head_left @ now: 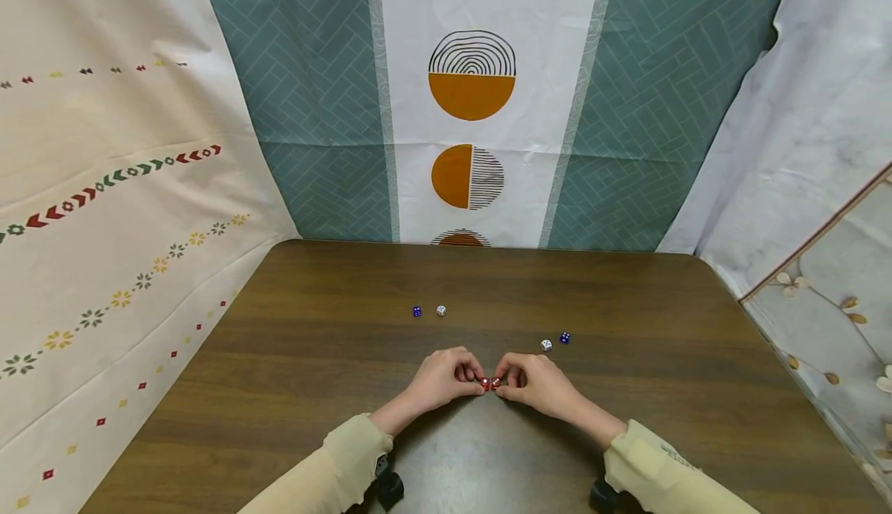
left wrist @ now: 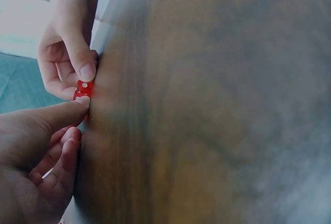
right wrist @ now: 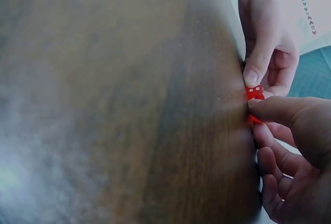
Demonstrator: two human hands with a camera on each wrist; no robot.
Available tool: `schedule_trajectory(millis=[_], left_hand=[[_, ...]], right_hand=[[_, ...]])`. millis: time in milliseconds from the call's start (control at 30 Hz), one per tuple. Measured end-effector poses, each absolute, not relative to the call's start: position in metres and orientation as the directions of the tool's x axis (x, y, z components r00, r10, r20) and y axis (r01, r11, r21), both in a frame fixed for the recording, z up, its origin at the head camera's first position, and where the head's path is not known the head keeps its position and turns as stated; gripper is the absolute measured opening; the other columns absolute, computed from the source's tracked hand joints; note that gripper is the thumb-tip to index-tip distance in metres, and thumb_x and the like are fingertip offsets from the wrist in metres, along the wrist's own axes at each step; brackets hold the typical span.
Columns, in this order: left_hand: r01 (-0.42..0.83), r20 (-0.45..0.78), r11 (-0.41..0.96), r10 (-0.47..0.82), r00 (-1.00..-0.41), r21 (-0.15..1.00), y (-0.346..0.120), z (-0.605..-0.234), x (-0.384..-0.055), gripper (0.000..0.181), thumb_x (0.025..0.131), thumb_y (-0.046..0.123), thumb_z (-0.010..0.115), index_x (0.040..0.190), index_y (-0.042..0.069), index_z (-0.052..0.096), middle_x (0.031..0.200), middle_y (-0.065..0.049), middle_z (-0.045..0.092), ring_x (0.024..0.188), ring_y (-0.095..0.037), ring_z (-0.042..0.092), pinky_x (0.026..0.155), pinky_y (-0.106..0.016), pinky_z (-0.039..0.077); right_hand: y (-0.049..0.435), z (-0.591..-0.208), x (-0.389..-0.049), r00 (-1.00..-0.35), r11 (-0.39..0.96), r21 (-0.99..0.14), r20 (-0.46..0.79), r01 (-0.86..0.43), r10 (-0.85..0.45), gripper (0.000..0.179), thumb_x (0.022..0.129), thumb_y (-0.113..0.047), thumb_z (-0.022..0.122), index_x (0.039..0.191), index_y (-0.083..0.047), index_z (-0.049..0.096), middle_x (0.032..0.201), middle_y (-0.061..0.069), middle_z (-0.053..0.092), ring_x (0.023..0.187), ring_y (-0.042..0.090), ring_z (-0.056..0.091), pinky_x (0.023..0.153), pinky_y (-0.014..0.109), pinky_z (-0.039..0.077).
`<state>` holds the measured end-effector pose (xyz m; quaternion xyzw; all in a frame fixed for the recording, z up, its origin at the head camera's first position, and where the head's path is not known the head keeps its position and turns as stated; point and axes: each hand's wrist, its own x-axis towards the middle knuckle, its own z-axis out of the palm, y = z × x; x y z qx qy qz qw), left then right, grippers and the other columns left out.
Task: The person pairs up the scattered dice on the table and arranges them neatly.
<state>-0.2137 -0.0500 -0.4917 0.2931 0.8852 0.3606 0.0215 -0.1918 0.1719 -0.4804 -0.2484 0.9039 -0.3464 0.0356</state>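
I see the left hand (head_left: 449, 375) pinching one red die (head_left: 485, 383), the right hand (head_left: 540, 382) pinching a second die (head_left: 495, 382) just beside it, midway between the table's (head_left: 279, 375) side edges. Blue dice (head_left: 416, 311) and white dice (head_left: 441, 310) lie nearer the far edge.

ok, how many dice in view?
6: left hand pinches one red die, right hand another red die. Beyond them on the table, left to right: blue die, white die, second white die, second blue die. Hands could hide more.
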Motion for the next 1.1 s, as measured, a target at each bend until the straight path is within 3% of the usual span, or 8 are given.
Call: schedule_trajectory(millis=[1100], left_hand=[[0.506, 0.168, 0.586, 0.535, -0.828, 0.632, -0.0486, -0.4892, -0.2135, 0.014, 0.078, 0.028, 0.084, 0.084, 0.021, 0.073, 0.078, 0.007, 0.065, 0.064, 0.006, 0.049, 0.062, -0.017, 0.040]], right_hand=[[0.1716, -0.4848, -0.1924, -0.878, 0.629, -0.647, 0.141, -0.431, -0.457, 0.014, 0.083, -0.023, 0.079, 0.090, -0.020, 0.067, 0.064, -0.010, 0.057, 0.053, -0.004, 0.043, 0.050, 0.019, 0.038]])
